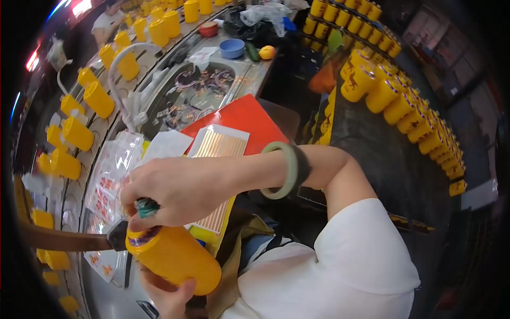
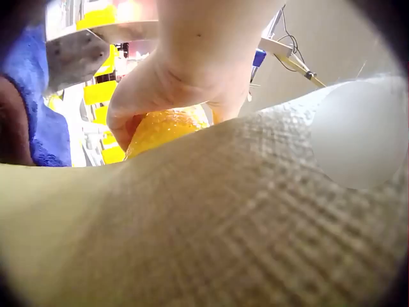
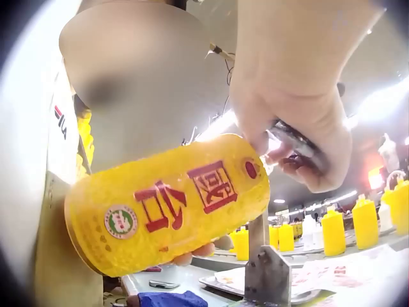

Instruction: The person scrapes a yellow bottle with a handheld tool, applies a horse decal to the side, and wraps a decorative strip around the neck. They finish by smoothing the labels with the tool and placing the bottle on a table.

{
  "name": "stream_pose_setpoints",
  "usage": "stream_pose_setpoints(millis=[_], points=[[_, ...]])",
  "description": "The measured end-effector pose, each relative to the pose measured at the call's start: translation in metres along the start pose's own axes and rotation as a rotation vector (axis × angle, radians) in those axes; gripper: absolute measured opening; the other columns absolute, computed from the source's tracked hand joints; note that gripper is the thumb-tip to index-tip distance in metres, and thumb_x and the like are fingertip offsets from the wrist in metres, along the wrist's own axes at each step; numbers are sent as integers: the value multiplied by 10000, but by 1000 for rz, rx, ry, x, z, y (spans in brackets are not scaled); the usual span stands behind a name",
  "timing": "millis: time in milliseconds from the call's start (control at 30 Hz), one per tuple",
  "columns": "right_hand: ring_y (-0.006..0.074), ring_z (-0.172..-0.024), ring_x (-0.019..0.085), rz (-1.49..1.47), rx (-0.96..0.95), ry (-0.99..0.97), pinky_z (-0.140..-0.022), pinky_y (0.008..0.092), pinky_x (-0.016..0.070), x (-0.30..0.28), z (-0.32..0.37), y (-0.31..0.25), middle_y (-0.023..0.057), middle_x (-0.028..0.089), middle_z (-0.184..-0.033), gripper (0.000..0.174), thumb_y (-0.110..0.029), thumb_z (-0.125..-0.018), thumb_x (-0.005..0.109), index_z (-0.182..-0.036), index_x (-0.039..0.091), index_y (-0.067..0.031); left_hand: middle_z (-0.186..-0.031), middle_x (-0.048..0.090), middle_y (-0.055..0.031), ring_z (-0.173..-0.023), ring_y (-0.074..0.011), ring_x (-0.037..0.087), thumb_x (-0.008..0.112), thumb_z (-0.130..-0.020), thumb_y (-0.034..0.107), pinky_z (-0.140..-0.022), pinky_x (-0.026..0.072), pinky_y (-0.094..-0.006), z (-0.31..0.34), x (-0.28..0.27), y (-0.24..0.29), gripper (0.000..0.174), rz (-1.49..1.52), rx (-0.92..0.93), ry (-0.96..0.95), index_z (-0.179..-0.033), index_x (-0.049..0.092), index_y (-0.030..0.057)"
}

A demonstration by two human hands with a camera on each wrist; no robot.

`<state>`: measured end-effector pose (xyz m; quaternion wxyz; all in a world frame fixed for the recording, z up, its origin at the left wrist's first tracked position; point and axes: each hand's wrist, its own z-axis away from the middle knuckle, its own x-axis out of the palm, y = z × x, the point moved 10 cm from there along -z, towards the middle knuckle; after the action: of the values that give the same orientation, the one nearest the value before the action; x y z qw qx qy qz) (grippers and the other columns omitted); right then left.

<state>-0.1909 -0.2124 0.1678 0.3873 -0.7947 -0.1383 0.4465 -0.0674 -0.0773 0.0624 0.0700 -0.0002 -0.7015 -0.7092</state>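
A yellow ceramic-looking bottle (image 1: pixel 175 258) with large red characters lies tilted, its dark-banded neck toward the left. My left hand (image 1: pixel 170 300) grips its body from below, thumb along the side. Over the neck, my right hand (image 1: pixel 178 189), with a pale green bangle (image 1: pixel 289 170) on its wrist, pinches a small dark green, glossy thing (image 1: pixel 147 206); I cannot tell its kind. In the right wrist view the right hand (image 3: pixel 294 121) curls its fingers by the bottle's (image 3: pixel 169 201) neck end. A metal bracket (image 1: pixel 118 235) on a brown bar stands close beside the neck.
Printed sheets in plastic (image 1: pixel 114 181), a gold-striped sheet (image 1: pixel 220 143) and a red board (image 1: pixel 255 119) lie ahead. Beyond is a basin (image 1: pixel 226 101) with small pieces inside. Yellow bottles (image 1: pixel 98 99) line the left conveyor; more bottles (image 1: pixel 382 95) stand at right. A blue cloth (image 3: pixel 172 299) hangs low.
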Motion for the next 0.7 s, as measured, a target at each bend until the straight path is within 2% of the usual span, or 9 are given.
stream_pose_setpoints(millis=[33, 67, 100, 167, 300, 367, 433, 567, 700], points=[[371, -1012, 656, 1, 54, -48, -878, 441, 513, -9, 16, -2, 170, 638, -1021, 209, -237, -977, 706, -1050, 713, -41, -1309, 662, -134, -1183, -239, 656, 737, -932, 43, -1006, 542, -373, -5, 13, 15, 437, -63, 193, -47, -1346, 600, 13], [382, -1064, 674, 6, 77, -20, -931, 463, 530, -23, 34, -5, 205, 696, -1079, 230, -255, -946, 712, -1029, 753, -44, -1523, 478, -170, -1334, -290, 568, 960, -704, 178, -1117, 481, -434, -8, 24, -6, 1108, -74, 21, -140, -1564, 289, -19], [371, -1058, 672, 71, 94, 47, -917, 457, 533, -34, 57, -9, 197, 687, -1080, 222, -249, -945, 709, -1025, 756, -47, -1586, 386, -173, -1423, -304, 477, 977, -689, 175, -1177, 420, -452, -13, 41, -11, 1232, -129, -56, -242, -1614, 181, 12], [349, -1036, 676, 190, 143, 223, -884, 435, 540, -61, 106, -1, 165, 674, -1052, 177, -210, -942, 704, -1006, 763, -56, -1597, 378, -198, -1458, -334, 437, 983, -681, 216, -1225, 351, -479, -32, 77, 7, 1277, -245, 129, -397, -1636, 160, 16], [327, -937, 675, 558, 558, 601, -818, 414, 537, -161, 225, 12, 122, 644, -979, 147, -219, -963, 715, -975, 750, -77, -1650, 320, -235, -1496, -377, 394, 894, -787, 266, -1260, 280, -500, -51, 69, 3, 1195, -162, 73, -234, -1660, 118, 16], [335, -929, 664, 819, 631, 797, -843, 385, 518, -202, 286, 15, 167, 646, -978, 147, -123, -988, 664, -980, 673, 23, -1626, 370, -239, -1484, -375, 420, 796, -873, 202, -1249, 303, -495, -57, 69, 1, 1019, -155, 60, -230, -1647, 162, 14], [375, -965, 661, 1010, 743, 944, -850, 408, 509, -231, 341, 25, 178, 647, -1002, 164, -141, -988, 652, -998, 686, 20, -1595, 445, -232, -1447, -361, 485, 680, -964, 130, -1222, 354, -486, -61, 62, -10, 780, -124, -8, -192, -1613, 268, 2], [386, -1030, 653, 1356, 953, 946, -866, 487, 520, -273, 417, 63, 146, 656, -1067, 134, -180, -987, 658, -1027, 737, -80, -1567, 490, -212, -1405, -328, 532, 623, -979, 49, -1198, 388, -454, -62, 67, -8, 698, -120, 38, -181, -1600, 308, 8], [378, -1052, 647, 1329, 1071, 887, -881, 492, 515, -300, 458, 92, 140, 649, -1067, 160, -216, -998, 654, -1052, 744, -95, -1569, 455, -230, -1421, -328, 504, 644, -930, 30, -1207, 377, -467, -64, 68, -10, 712, -117, -36, -138, -1560, 316, -7]])
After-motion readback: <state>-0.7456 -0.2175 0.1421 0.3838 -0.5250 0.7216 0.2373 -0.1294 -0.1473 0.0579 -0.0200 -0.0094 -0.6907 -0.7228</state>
